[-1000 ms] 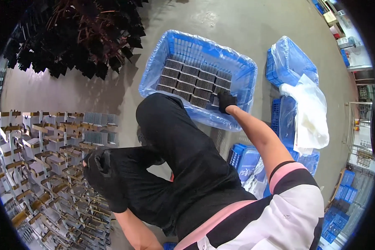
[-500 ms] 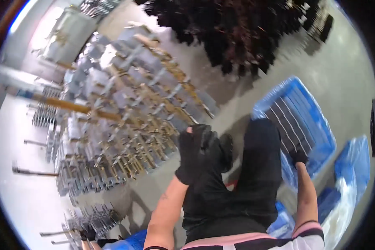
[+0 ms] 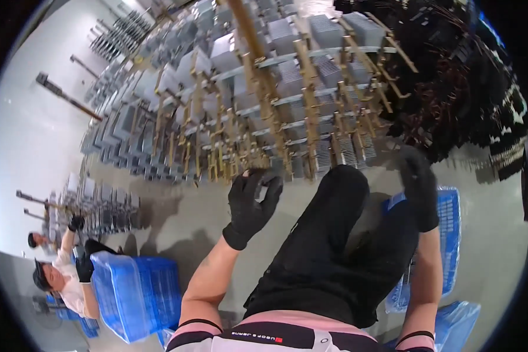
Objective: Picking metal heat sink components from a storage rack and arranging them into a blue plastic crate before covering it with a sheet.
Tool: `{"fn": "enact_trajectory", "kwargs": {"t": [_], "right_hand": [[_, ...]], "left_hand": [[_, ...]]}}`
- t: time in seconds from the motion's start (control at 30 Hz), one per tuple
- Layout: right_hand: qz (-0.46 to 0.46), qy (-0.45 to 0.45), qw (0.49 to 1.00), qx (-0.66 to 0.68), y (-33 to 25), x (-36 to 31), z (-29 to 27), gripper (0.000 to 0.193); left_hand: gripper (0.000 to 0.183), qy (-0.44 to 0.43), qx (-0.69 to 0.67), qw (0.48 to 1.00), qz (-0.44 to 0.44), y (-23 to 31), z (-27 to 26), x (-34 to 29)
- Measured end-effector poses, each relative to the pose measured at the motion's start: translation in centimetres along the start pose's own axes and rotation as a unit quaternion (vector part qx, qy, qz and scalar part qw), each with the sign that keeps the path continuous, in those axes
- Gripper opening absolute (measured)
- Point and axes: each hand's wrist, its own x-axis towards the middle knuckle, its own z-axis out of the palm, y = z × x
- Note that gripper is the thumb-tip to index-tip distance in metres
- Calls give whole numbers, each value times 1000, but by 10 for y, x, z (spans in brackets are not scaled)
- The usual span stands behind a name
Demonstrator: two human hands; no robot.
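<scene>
My left hand (image 3: 252,206), in a black glove, is raised before the hanging rack. Its fingers curve with a gap between thumb and fingertips, and I see nothing in it. My right hand (image 3: 418,183), also black-gloved, is up beside my right knee, above the near end of a blue plastic crate (image 3: 450,234). Motion smears its fingers, so its grip is unclear. Grey finned metal parts (image 3: 290,77) hang in rows on the rack's brass-coloured hooked bars (image 3: 309,111), just beyond my hands. My right forearm and leg hide most of the crate's inside.
Dark parts (image 3: 452,88) hang in a dense cluster at the far right. Blue plastic wrapping (image 3: 459,322) lies at the lower right. On the left, a co-worker (image 3: 64,281) in black gloves is beside stacked blue crates (image 3: 136,296) and another rack of grey parts (image 3: 102,202).
My view has swung left, bringing the grey rack to the middle. My right hand has come up out of the crate. My left hand's fingers have loosened from a closed curl.
</scene>
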Motion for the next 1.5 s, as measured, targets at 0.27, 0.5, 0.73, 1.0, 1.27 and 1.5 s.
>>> {"fn": "enact_trajectory", "kwargs": {"t": [0.27,0.5,0.73,1.0,1.27,1.5], "right_hand": [[-294,-418,854,95,-139,-17,236,30],[68,-587,806,30,-163,-64,433,44],[52,-566,823,-13,-122,-122,455,45],[-7,-578,816,-13,-141,-103,442,49],[-64,-587,806,-38,-152,-106,436,49],[-58,-572,818,-35,-150,-100,414,50]], "left_hand": [[14,26,-326,817,-475,-188,29,-163],[28,54,-215,812,-539,-311,71,-222],[42,3,46,920,-389,-352,132,-213],[52,-14,-88,891,-444,-378,144,-187],[63,41,-28,877,-478,-378,159,-203],[57,125,-165,812,-545,-346,171,-200]]}}
